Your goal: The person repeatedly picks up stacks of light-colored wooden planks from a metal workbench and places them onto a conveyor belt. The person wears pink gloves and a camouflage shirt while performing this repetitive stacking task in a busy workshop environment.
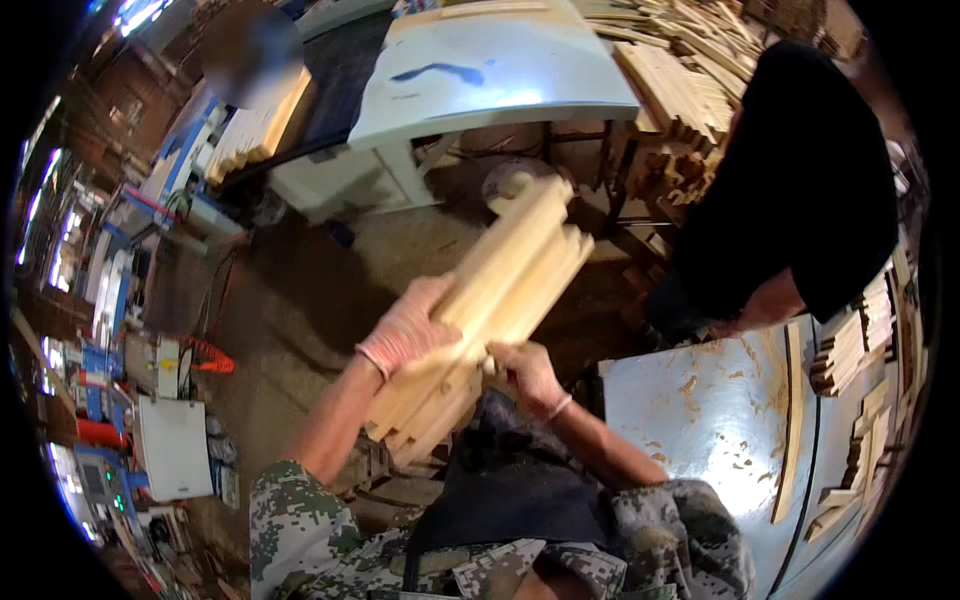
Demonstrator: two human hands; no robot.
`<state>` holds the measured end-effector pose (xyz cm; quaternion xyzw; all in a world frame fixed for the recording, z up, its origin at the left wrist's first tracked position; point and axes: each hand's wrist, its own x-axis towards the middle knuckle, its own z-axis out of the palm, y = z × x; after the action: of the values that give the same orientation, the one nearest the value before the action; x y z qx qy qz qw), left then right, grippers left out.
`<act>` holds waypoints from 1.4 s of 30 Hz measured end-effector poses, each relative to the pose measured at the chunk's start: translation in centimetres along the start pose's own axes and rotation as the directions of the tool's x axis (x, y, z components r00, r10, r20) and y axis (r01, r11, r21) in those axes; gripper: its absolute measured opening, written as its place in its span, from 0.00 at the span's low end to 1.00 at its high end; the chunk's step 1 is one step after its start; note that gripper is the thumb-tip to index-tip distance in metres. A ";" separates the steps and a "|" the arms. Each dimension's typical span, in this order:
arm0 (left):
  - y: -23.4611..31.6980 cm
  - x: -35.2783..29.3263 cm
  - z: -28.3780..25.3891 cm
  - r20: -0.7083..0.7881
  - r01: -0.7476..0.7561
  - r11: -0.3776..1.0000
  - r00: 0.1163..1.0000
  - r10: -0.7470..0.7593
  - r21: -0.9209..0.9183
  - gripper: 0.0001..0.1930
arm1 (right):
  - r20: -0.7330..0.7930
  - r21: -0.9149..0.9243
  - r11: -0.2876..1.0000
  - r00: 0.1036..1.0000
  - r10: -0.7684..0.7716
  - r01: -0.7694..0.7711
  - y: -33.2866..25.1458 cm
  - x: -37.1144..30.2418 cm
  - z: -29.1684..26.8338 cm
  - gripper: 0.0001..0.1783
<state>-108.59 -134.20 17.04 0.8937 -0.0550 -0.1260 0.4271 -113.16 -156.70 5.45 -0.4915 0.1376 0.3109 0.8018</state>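
Observation:
A bundle of pale wooden strips is held in front of my body, slanting from lower left to upper right. My left hand, in a light glove with a reddish tint, is closed over the bundle's left side. On the opposite side my right hand grips the bundle, fingers curled against the wood. The strips lie side by side in layers, with uneven ends at the far tip. Both hands carry the bundle above the floor, and its underside is hidden.
Ahead stands a pale-topped table. At right, a person in black bends beside a metal-topped table with wood shavings. Wooden strips are piled at the far right. A white panel and machinery stand at left.

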 end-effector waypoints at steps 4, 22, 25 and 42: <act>0.6 1.6 -7.4 -0.103 -0.011 0.930 0.994 -0.030 -0.367 0.43 | 0.132 -0.131 0.970 0.973 -0.189 0.206 -7.7 5.2 4.3 0.14; -6.8 36.1 -17.4 -0.192 -0.093 0.555 0.974 -0.122 -0.827 0.37 | 0.064 -0.724 0.653 0.964 -0.257 0.222 -35.2 35.9 6.7 0.36; -9.3 41.1 -19.1 -0.197 -0.087 0.459 0.960 -0.198 -0.884 0.35 | 0.048 -0.754 0.619 0.958 -0.282 0.220 -37.3 42.0 7.9 0.39; -30.8 60.6 -44.9 -0.412 0.340 0.940 0.862 -0.295 0.039 0.47 | -0.091 -0.797 0.566 0.884 -0.458 0.211 -38.6 73.1 32.4 0.40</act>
<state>-38.29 -93.62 9.40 0.9193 0.1747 -0.0062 0.3526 -35.21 -114.36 9.62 -0.8412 0.0105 0.1046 0.5305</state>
